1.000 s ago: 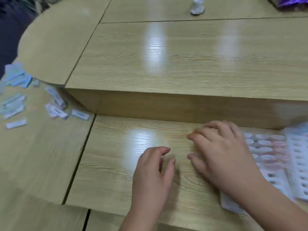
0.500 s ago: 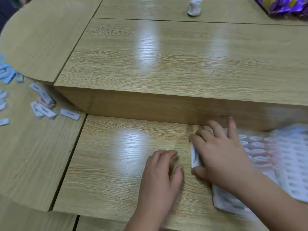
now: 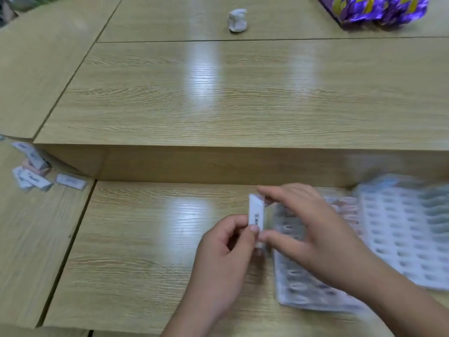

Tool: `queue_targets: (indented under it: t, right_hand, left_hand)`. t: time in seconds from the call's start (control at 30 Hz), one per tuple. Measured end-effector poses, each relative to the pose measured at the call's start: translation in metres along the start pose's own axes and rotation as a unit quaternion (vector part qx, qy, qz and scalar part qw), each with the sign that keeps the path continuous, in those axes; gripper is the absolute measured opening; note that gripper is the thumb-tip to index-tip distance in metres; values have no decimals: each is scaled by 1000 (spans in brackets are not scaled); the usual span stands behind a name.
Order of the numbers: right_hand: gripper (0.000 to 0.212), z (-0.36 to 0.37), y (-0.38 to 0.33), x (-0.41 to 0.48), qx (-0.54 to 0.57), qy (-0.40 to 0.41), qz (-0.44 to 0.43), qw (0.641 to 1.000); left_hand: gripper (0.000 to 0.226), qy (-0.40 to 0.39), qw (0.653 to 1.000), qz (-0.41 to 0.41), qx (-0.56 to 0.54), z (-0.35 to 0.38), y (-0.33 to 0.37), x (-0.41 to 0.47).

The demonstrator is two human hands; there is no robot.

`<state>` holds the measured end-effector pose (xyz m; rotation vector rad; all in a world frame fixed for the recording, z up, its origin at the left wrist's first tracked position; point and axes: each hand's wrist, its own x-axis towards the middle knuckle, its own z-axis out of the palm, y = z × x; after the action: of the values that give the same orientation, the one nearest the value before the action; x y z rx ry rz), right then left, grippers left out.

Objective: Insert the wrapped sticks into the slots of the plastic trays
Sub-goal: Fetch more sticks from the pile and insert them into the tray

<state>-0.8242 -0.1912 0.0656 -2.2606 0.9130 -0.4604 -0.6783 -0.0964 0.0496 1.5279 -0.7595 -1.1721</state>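
Here, wrapped stick (image 3: 256,215) upright, pinched between left hand (image 3: 226,249), right hand (image 3: 313,229)

bare desk (image 3: 136,251) left, trays (image 3: 401,234) crowding right

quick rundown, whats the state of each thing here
white wrapped stick: lifted, pinched by both hands
left hand: gripping stick's lower end
right hand: gripping stick, over tray
near clear plastic tray: flat on desk
loose wrapped sticks: lying scattered at left
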Motion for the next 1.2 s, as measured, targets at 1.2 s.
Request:
queue_targets:
  t: [1.2]
  right_hand:
    - [16,-46,60,-81,98,158,112,976]
  left_hand:
    - [45,31,935,147,321,86,-16,-4]
